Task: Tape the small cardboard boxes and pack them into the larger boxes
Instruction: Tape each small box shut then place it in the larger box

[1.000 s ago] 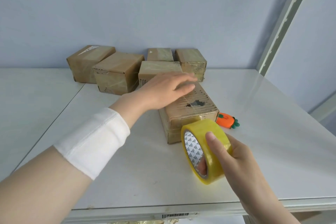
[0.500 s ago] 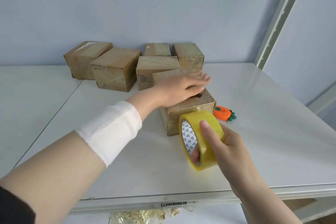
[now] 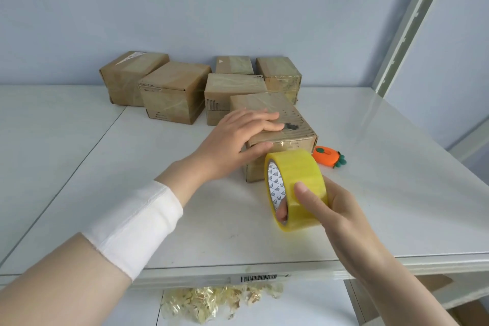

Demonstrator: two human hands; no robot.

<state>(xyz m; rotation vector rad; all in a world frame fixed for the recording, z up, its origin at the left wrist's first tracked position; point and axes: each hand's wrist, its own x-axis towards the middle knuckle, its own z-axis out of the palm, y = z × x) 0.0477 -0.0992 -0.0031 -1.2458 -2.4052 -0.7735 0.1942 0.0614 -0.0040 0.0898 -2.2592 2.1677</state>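
A small cardboard box with a torn dark spot on top lies on the white table, middle of view. My left hand rests flat on its top, fingers straight, thumb against the near face. My right hand grips a yellow tape roll just in front of the box, thumb on the outer band and fingers through the core. A strip of tape seems to run from the roll to the box's near top edge.
Several taped cardboard boxes stand in a cluster at the back by the blue wall. An orange carrot-shaped cutter lies right of the box. Crumpled tape scraps lie below the table's front edge. A shelf upright rises at right.
My left hand slid back toward me along the box top, its thumb now over the near edge. The tape roll has stayed close in front of the box.
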